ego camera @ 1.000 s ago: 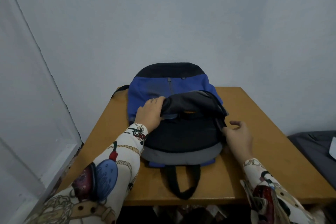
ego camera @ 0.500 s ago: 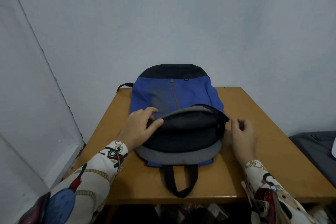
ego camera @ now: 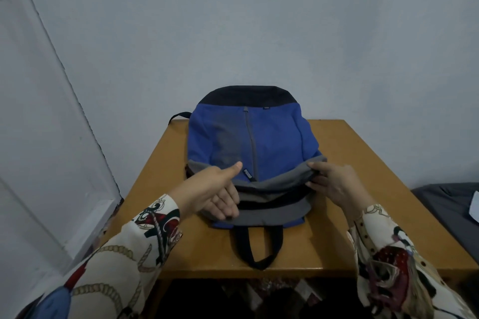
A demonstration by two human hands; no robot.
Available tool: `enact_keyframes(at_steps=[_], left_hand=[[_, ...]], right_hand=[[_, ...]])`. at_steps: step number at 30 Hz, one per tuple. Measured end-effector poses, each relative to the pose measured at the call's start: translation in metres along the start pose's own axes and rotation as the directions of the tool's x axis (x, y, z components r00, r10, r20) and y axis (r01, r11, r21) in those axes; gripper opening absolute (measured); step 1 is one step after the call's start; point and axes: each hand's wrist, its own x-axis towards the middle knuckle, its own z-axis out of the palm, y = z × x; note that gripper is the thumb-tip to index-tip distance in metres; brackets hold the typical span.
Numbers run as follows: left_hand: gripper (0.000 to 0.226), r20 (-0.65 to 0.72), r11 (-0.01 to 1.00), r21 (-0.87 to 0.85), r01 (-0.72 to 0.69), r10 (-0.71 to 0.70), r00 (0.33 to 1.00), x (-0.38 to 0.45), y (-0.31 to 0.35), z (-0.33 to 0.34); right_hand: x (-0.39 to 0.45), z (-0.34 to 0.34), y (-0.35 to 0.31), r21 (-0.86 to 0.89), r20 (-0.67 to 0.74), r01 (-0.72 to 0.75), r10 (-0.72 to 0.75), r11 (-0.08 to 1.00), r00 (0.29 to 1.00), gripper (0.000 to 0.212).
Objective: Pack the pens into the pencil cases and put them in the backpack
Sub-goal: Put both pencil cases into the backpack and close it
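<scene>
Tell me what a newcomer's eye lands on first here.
The blue backpack lying flat in the middle of the wooden table, its black carry loop pointing toward the near edge. Next, the two hands at its grey near end: the right hand pinches the fabric edge, while the left hand rests open against it.

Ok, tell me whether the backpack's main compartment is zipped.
Cannot tell: the blue fabric backpack has its grey flap folded down; no gap shows.
</scene>
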Motion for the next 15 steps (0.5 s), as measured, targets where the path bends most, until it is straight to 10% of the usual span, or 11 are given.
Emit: enact_keyframes(at_steps=[4, 15], left_hand=[[0.079, 0.04, 0.972, -0.229, 0.048, -0.04, 0.998, 0.004, -0.004, 0.006], [0.023, -0.19, 0.775, -0.618, -0.134, 0.019, 0.982, 0.015, 0.001, 0.041]], right_hand=[[-0.007, 0.009, -0.001, 0.434, 0.154, -0.239, 0.19, 0.869, 0.97, 0.011], [-0.021, 0.03, -0.005, 0.644, 0.24, -0.244, 0.112, 0.725, 0.964, 0.033]])
